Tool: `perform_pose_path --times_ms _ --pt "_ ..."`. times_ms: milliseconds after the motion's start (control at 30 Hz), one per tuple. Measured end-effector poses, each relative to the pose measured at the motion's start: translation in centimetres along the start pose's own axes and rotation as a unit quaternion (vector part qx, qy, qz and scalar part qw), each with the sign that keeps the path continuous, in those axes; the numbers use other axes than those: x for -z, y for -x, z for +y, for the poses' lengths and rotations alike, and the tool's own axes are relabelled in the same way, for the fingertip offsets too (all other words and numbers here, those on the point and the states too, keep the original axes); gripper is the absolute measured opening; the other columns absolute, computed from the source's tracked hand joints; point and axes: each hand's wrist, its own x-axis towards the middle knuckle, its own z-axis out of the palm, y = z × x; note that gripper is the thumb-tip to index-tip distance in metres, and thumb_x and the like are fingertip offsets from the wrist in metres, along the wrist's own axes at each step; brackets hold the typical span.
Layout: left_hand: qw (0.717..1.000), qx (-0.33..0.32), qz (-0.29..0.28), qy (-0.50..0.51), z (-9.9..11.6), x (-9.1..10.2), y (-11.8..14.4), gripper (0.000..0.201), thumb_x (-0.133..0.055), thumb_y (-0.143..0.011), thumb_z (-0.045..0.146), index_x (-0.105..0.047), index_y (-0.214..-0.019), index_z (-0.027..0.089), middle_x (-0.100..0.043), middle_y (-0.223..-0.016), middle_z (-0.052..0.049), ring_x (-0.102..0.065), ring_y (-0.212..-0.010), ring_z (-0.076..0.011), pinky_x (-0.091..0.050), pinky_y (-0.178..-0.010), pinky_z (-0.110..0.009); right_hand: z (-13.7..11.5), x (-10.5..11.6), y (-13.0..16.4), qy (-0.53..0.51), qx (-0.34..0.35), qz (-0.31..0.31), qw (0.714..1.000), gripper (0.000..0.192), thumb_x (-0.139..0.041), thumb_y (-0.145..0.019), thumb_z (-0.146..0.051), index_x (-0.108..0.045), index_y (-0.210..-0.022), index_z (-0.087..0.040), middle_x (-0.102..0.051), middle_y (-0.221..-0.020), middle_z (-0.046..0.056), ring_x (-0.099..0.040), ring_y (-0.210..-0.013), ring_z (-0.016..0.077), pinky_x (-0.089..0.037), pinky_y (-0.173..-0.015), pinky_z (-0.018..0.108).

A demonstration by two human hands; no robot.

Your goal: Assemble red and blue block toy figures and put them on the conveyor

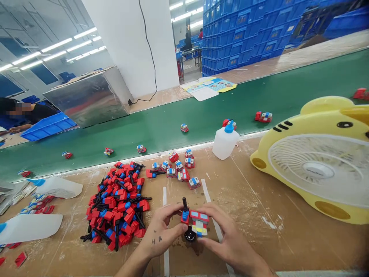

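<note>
- Two hands meet low in the middle of the view, over the cardboard-covered table (259, 215). The left hand (161, 231) pinches a small red and blue part with a black stick (185, 213) between thumb and fingers. The right hand (227, 238) grips one red toy car body (199, 223) with its fingertips. The two pieces touch each other, just above a small black round thing (189, 235) that lies on the table.
- One big pile of red, blue and black parts (118, 204) lies just left of the hands; its pieces are too many to count.
- About nine finished small cars (180, 169) sit in a loose group behind the hands, near the table edge.
- One white bottle with a blue cap (225, 141) stands at the table edge.
- One yellow fan shaped like an animal (319, 161) lies on the right.
- One green conveyor belt (201, 111) runs behind the table, with about nine small cars spread on it, well apart.
- One other person (31, 113) sits far to the left, beside one blue tray (47, 126).
</note>
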Motion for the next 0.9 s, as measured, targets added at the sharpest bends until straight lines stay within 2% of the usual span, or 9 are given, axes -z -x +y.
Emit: perform_pose_path --times_ms 133,267,333,400,500,567,667,767,900 --pt "0.997 -0.015 0.046 0.059 0.5 -1.4 -1.2 0.04 -0.068 -0.089 0.031 -0.065 -0.127 0.017 -0.065 -0.126 -0.012 -0.06 -0.12 -0.0275 -0.048 -0.107 -0.038 -1.2 -0.2 -2.3 0.093 0.043 0.031 0.994 0.051 -0.073 -0.084 -0.023 -0.055 -0.131 -0.031 -0.06 -0.124 0.009 -0.057 -0.116 0.0297 -0.05 -0.098 0.04" --pt "0.98 -0.08 0.164 0.074 2.1 -2.6 -5.8 0.07 -0.075 -0.08 0.027 -0.044 -0.142 0.017 -0.058 -0.134 -0.014 -0.056 -0.125 -0.0274 -0.047 -0.107 -0.037 -2.5 -1.0 -7.3 0.193 0.141 0.131 0.962 0.053 -0.059 -0.086 -0.013 -0.053 -0.136 -0.029 -0.061 -0.12 0.013 -0.059 -0.112 0.0309 -0.051 -0.096 0.044" --pt "0.972 -0.1 0.212 -0.016 3.5 -1.6 -10.0 0.077 -0.075 -0.079 0.027 -0.037 -0.145 0.018 -0.06 -0.13 -0.012 -0.06 -0.118 -0.0244 -0.049 -0.102 -0.033 -2.9 -0.8 -11.3 0.21 0.16 0.159 0.951 0.053 -0.054 -0.085 -0.01 -0.054 -0.135 -0.026 -0.062 -0.12 0.014 -0.058 -0.113 0.0308 -0.049 -0.099 0.047" --pt "0.953 -0.064 0.234 -0.183 4.8 0.8 -15.2 0.07 -0.071 -0.083 0.03 -0.037 -0.143 0.018 -0.062 -0.124 -0.01 -0.062 -0.111 -0.021 -0.05 -0.098 -0.03 -2.5 0.5 -16.3 0.202 0.119 0.152 0.96 0.054 -0.057 -0.081 -0.011 -0.055 -0.133 -0.023 -0.061 -0.123 0.013 -0.057 -0.116 0.0291 -0.047 -0.103 0.045" --pt "0.915 0.026 0.216 -0.34 6.0 5.3 -22.7 0.06 -0.072 -0.084 0.034 -0.046 -0.135 0.015 -0.065 -0.116 -0.01 -0.062 -0.105 -0.0209 -0.049 -0.095 -0.031 -0.3 3.9 -24.4 0.193 0.016 0.13 0.972 0.058 -0.065 -0.074 -0.013 -0.056 -0.132 -0.019 -0.066 -0.117 0.008 -0.063 -0.107 0.0245 -0.051 -0.097 0.038" --pt "0.908 0.059 0.189 -0.368 6.0 7.7 -26.7 0.05 -0.073 -0.084 0.034 -0.054 -0.125 0.013 -0.066 -0.111 -0.01 -0.064 -0.101 -0.022 -0.051 -0.091 -0.035 1.8 6.2 -29.4 0.209 -0.042 0.178 0.961 0.047 -0.059 -0.081 -0.012 -0.057 -0.128 -0.014 -0.067 -0.111 0.01 -0.063 -0.103 0.0243 -0.049 -0.097 0.041" --pt "0.895 0.102 0.13 -0.414 5.3 9.2 -30.4 0.035 -0.067 -0.092 0.035 -0.06 -0.118 0.013 -0.064 -0.113 -0.01 -0.064 -0.099 -0.0222 -0.054 -0.087 -0.04 4.8 8.3 -34.9 0.239 -0.12 0.264 0.927 0.039 -0.06 -0.09 -0.018 -0.054 -0.128 -0.013 -0.057 -0.128 0.014 -0.053 -0.12 0.03 -0.04 -0.105 0.052" --pt "0.88 0.124 0.084 -0.45 4.1 8.7 -32.3 0.032 -0.063 -0.095 0.035 -0.06 -0.121 0.016 -0.061 -0.12 -0.009 -0.063 -0.104 -0.0228 -0.055 -0.088 -0.042 7.1 8.7 -37.2 0.244 -0.17 0.284 0.912 0.032 -0.066 -0.092 -0.029 -0.06 -0.121 -0.016 -0.056 -0.13 0.011 -0.052 -0.121 0.0315 -0.039 -0.104 0.056" --pt "0.864 0.131 0.053 -0.484 2.5 7.9 -33.3 0.045 -0.065 -0.094 0.035 -0.053 -0.132 0.015 -0.054 -0.133 -0.013 -0.059 -0.114 -0.0272 -0.052 -0.095 -0.048 8.7 8.6 -37.2 0.214 -0.183 0.292 0.914 0.027 -0.065 -0.092 -0.029 -0.062 -0.115 -0.015 -0.059 -0.123 0.012 -0.054 -0.116 0.0302 -0.041 -0.102 0.054"
